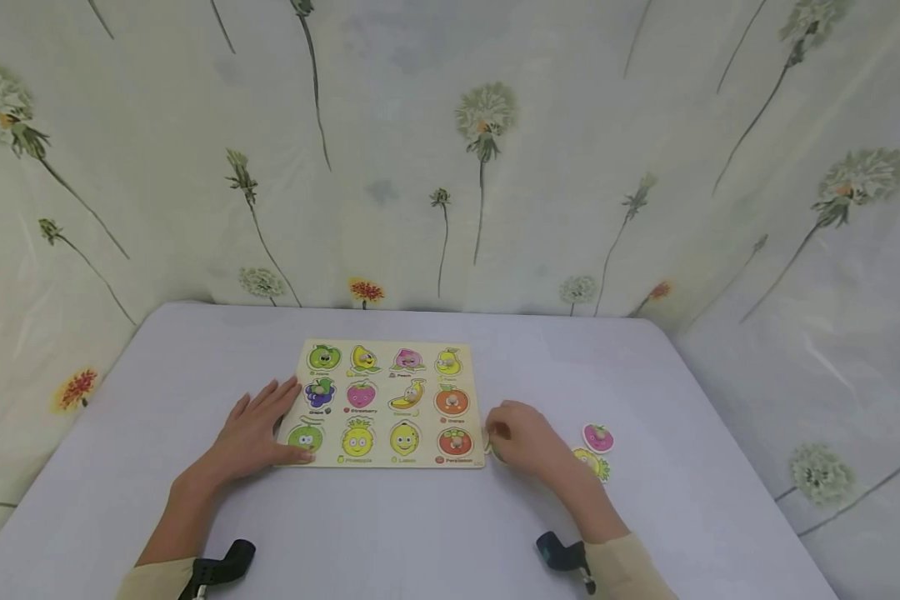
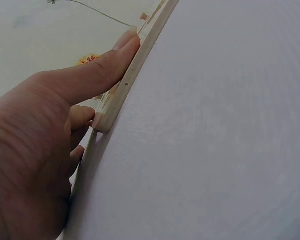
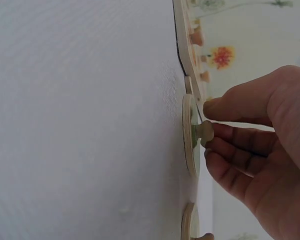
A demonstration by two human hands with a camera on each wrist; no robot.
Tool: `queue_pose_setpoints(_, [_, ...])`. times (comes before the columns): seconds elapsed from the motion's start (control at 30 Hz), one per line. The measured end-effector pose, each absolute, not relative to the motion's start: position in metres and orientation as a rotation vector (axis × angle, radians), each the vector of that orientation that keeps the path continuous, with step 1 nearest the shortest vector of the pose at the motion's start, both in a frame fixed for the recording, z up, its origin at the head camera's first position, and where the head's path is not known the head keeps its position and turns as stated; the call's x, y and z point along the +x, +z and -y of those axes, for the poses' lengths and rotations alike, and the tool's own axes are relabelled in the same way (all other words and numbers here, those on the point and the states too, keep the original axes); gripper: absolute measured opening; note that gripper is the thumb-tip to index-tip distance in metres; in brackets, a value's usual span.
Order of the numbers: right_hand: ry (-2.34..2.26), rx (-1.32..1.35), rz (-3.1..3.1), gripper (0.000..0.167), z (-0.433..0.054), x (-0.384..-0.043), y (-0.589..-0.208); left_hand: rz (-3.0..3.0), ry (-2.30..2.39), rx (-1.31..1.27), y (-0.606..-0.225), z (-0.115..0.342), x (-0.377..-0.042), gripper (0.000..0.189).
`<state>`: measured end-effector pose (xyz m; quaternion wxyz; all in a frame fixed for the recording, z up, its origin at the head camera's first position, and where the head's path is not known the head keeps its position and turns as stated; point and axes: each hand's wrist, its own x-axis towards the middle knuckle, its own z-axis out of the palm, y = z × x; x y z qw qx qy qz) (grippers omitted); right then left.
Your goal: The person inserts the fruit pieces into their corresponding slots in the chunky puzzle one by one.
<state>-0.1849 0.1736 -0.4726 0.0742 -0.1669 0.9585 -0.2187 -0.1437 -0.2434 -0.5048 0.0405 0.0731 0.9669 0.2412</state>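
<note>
Right fingers [image 3: 230, 175] curled round knob [image 3: 205, 131] of pale-rimmed greenish disc [image 3: 189, 140]; left fingers [image 1: 273, 400] spread

"Strawberry" [image 1: 363, 410], "Pineapple" [image 1: 357, 460], "Lemon" [image 1: 407, 460] on board [image 1: 382, 421]

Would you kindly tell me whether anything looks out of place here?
Nothing seems spilled or damaged; only the pink piece, yellow piece and greenish piece at the right hand look odd, being right of the board, not in it.

In the head view, the right hand [image 1: 523, 437] hides most of a knobbed piece [image 3: 190, 136].
</note>
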Motion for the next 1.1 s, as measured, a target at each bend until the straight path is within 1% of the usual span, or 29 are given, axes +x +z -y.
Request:
queue_pose_setpoints(0.27, [-0.657, -0.513, -2.854, 0.01, -0.183, -0.181, -0.473, -2.951, 0.757, 0.214, -0.501, 0.242, -0.142, 0.115])
queue_pose_setpoints(0.5, [-0.655, -0.557, -2.826, 0.016, -0.19, -0.18, -0.472, -2.948, 0.752, 0.212, -0.502, 0.242, -0.143, 0.115])
queue_pose_setpoints(1.1, [-0.652, -0.615, -2.845, 0.019, -0.192, -0.175, -0.471, -2.937, 0.734, 0.244, -0.504, 0.244, -0.145, 0.117])
